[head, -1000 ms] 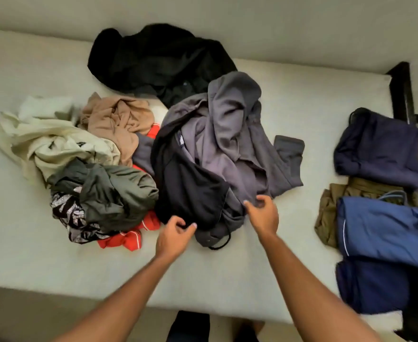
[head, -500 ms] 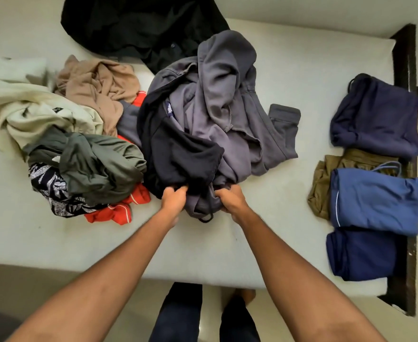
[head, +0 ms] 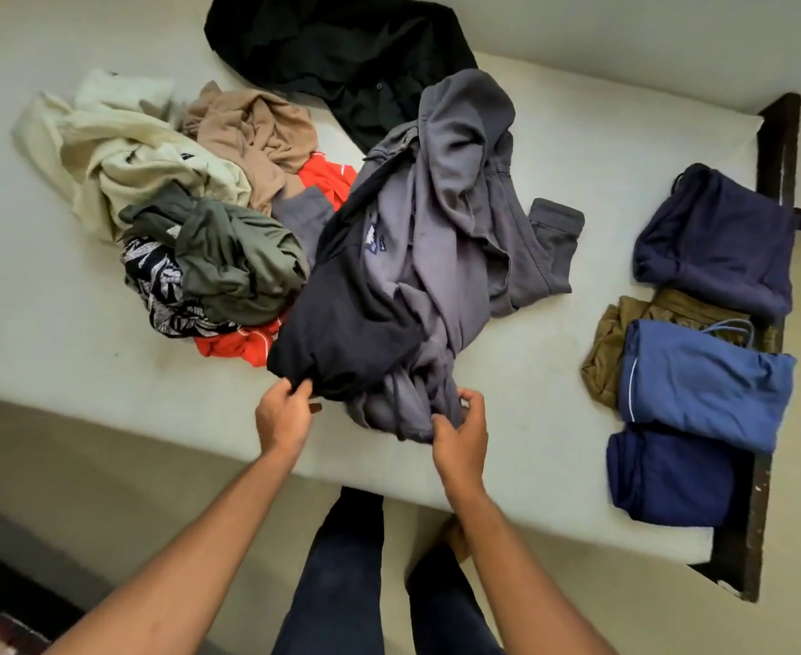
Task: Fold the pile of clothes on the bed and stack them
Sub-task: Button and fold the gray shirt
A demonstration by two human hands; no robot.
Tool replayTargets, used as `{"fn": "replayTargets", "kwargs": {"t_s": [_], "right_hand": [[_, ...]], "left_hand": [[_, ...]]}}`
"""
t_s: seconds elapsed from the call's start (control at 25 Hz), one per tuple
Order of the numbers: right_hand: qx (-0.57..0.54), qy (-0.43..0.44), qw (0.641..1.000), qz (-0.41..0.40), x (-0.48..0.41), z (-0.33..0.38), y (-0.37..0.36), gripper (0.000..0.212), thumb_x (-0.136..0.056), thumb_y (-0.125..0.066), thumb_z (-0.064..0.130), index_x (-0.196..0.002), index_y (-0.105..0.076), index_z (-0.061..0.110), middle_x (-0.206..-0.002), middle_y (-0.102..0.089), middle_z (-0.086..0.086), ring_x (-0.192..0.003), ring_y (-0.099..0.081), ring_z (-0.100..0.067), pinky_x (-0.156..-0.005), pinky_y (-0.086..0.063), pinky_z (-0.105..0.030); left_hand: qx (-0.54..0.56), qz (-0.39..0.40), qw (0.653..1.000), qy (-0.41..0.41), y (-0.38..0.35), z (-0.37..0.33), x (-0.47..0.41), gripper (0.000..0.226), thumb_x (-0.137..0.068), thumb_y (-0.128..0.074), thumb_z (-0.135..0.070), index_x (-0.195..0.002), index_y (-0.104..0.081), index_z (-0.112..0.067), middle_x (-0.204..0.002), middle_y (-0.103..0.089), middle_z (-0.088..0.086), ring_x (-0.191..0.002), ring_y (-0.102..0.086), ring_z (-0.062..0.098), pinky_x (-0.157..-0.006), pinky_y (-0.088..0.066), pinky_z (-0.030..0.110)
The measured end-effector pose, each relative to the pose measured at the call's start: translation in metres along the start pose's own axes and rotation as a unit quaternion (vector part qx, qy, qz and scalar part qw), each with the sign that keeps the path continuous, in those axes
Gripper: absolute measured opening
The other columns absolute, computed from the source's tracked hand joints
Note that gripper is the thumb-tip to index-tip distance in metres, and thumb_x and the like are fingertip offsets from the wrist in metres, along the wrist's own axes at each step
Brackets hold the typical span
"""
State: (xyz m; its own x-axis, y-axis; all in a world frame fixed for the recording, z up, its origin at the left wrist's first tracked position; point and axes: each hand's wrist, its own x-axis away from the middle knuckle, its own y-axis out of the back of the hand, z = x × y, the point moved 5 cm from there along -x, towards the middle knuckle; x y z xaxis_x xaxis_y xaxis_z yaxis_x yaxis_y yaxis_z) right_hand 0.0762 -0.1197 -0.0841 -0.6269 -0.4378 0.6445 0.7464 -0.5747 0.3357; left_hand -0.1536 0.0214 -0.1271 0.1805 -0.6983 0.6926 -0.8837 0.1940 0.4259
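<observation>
A crumpled grey garment [head: 455, 219] lies in the middle of the white bed [head: 554, 148], tangled with a dark navy garment [head: 342, 323]. My left hand [head: 285, 418] pinches the navy garment's near edge. My right hand [head: 460, 437] grips the grey garment's bunched lower end. To the left sits a loose pile: a cream piece [head: 119, 153], a tan one [head: 252, 130], an olive-green one [head: 238, 257], a black-and-white patterned one [head: 157, 286] and a red one [head: 242, 345]. A black garment [head: 342, 54] lies at the back.
Folded clothes lie at the bed's right end: a navy piece [head: 715, 238], a brown one [head: 602, 352], a blue one [head: 701, 385] and a dark blue one [head: 668, 475]. The dark wooden bed frame [head: 777, 148] borders them. My legs [head: 342, 583] stand by the near edge.
Both hands reached into the pile and closed on the near ends of the navy and grey garments, then drew them slightly toward the bed's near edge.
</observation>
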Motion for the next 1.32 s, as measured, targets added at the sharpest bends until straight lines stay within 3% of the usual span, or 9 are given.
{"fn": "replayTargets", "kwargs": {"t_s": [0.08,0.2,0.36,0.64,0.76,0.92,1.04,1.12,1.32], "right_hand": [[0.042,-0.080,0.995,-0.038,0.018,-0.042,0.016,0.033,-0.092,-0.057,0.007,-0.116,-0.047,0.027,-0.102,-0.066,-0.003,-0.084,-0.062,-0.014,-0.063,-0.046,-0.021],[0.232,-0.152,0.960,0.044,0.016,-0.084,0.029,0.037,-0.087,-0.061,0.018,-0.121,-0.049,0.024,-0.111,-0.067,-0.008,-0.093,-0.064,-0.030,-0.076,-0.048,-0.034],[0.333,-0.084,0.939,-0.012,-0.020,-0.046,0.041,0.042,-0.080,-0.071,0.026,-0.119,-0.055,0.025,-0.114,-0.063,-0.004,-0.100,-0.065,-0.032,-0.073,-0.045,-0.032],[0.139,0.093,0.984,-0.056,-0.091,0.042,0.004,0.042,-0.078,-0.070,0.011,-0.116,-0.062,0.026,-0.116,-0.053,0.001,-0.107,-0.057,-0.022,-0.095,-0.050,-0.037],[0.263,0.117,0.956,-0.060,-0.102,0.069,-0.029,0.026,-0.084,-0.067,0.038,-0.109,-0.069,0.030,-0.109,-0.064,0.005,-0.108,-0.059,-0.024,-0.092,-0.042,-0.042],[0.386,0.034,0.922,-0.002,-0.118,0.065,-0.079,0.057,-0.084,-0.054,0.068,-0.122,-0.059,0.027,-0.112,-0.073,0.000,-0.111,-0.065,-0.029,-0.097,-0.034,-0.048],[0.303,0.029,0.952,-0.015,-0.136,0.065,-0.090,0.019,-0.093,-0.060,0.044,-0.097,-0.054,0.026,-0.099,-0.072,-0.003,-0.104,-0.064,-0.033,-0.095,-0.043,-0.047],[0.217,0.047,0.974,-0.047,-0.143,0.065,-0.081,0.016,-0.096,-0.059,0.032,-0.090,-0.049,0.023,-0.089,-0.067,-0.001,-0.093,-0.063,-0.033,-0.083,-0.046,-0.043],[0.082,0.077,0.975,-0.193,-0.145,0.069,-0.004,0.006,-0.103,-0.051,0.019,-0.103,-0.049,0.014,-0.091,-0.064,-0.010,-0.086,-0.059,-0.036,-0.072,-0.040,-0.041]], "left_hand": [[-0.145,-0.045,0.988,0.012,0.031,0.031,-0.001,0.024,-0.089,-0.054,-0.037,-0.088,-0.065,-0.016,-0.091,-0.075,0.006,-0.081,-0.073,0.028,-0.085,-0.056,0.043],[-0.309,-0.110,0.945,0.010,0.071,0.046,-0.010,0.019,-0.093,-0.049,-0.026,-0.096,-0.063,-0.013,-0.104,-0.069,0.023,-0.097,-0.063,0.044,-0.078,-0.045,0.039],[-0.281,-0.173,0.944,-0.005,0.089,0.033,-0.021,0.025,-0.093,-0.051,-0.016,-0.116,-0.059,-0.010,-0.116,-0.063,0.022,-0.108,-0.059,0.044,-0.088,-0.045,0.046],[-0.264,-0.016,0.905,-0.334,-0.027,-0.061,-0.030,0.042,-0.087,-0.069,-0.015,-0.128,-0.059,-0.007,-0.125,-0.061,0.011,-0.117,-0.055,0.033,-0.103,-0.039,0.042],[-0.285,0.035,0.895,-0.343,-0.065,-0.108,-0.066,0.057,-0.088,-0.069,-0.025,-0.140,-0.053,-0.008,-0.137,-0.058,0.012,-0.125,-0.052,0.035,-0.107,-0.038,0.042],[-0.297,0.095,0.905,-0.288,-0.105,-0.161,-0.126,0.065,-0.090,-0.070,-0.031,-0.148,-0.046,-0.013,-0.146,-0.054,0.008,-0.134,-0.049,0.028,-0.111,-0.036,0.036],[-0.272,0.096,0.931,-0.223,-0.121,-0.180,-0.153,0.041,-0.092,-0.069,-0.031,-0.129,-0.060,-0.015,-0.128,-0.065,0.006,-0.119,-0.060,0.023,-0.097,-0.041,0.029],[-0.257,0.085,0.939,-0.211,-0.123,-0.187,-0.157,0.023,-0.093,-0.066,-0.029,-0.109,-0.062,-0.013,-0.106,-0.066,0.004,-0.097,-0.058,0.021,-0.079,-0.038,0.029],[-0.103,0.046,0.961,-0.253,-0.093,-0.207,-0.152,0.018,-0.079,-0.057,-0.020,-0.072,-0.041,-0.022,-0.066,-0.041,-0.006,-0.067,-0.038,0.015,-0.066,-0.031,0.034]]}}
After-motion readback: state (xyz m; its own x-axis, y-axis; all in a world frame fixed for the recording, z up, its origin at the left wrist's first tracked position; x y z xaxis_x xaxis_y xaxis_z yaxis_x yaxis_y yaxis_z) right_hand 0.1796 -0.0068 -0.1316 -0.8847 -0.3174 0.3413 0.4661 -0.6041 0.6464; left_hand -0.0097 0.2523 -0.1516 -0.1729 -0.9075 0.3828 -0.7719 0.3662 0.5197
